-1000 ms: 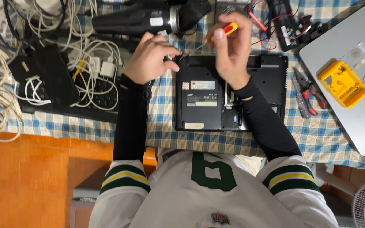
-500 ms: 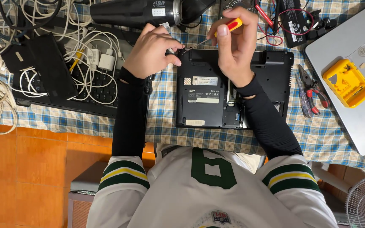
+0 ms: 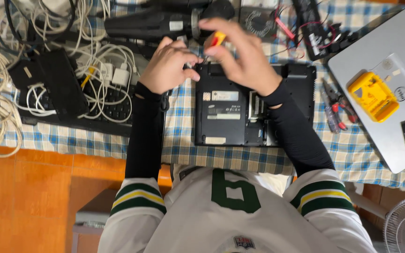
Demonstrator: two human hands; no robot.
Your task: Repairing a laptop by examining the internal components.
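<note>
Tablecloth [image 3: 221, 157], checked blue and white, runs off the top and both sides of the view, so we never see its full spread. At the right a silver laptop [image 3: 390, 112] is cut by the edge; a yellow case [image 3: 372, 96] lies on its lid. Cables [image 3: 5, 93] heap at the left, too tangled to tell apart. Our black laptop [image 3: 240, 112] lies bottom up in the middle of the cloth, just ahead of our chest, with pale stickers on its base and an opened bay of metal parts near its centre. Its far edge is hidden under our hands. Our right hand [image 3: 244, 58] closes around a screwdriver [image 3: 215, 40]; only the red and yellow handle shows, and the tip is hidden from us. Our left hand [image 3: 167, 65] curls at the laptop's far left corner; whether its fingers pinch anything we cannot tell. Pliers [image 3: 337, 100] lie between the two laptops.
</note>
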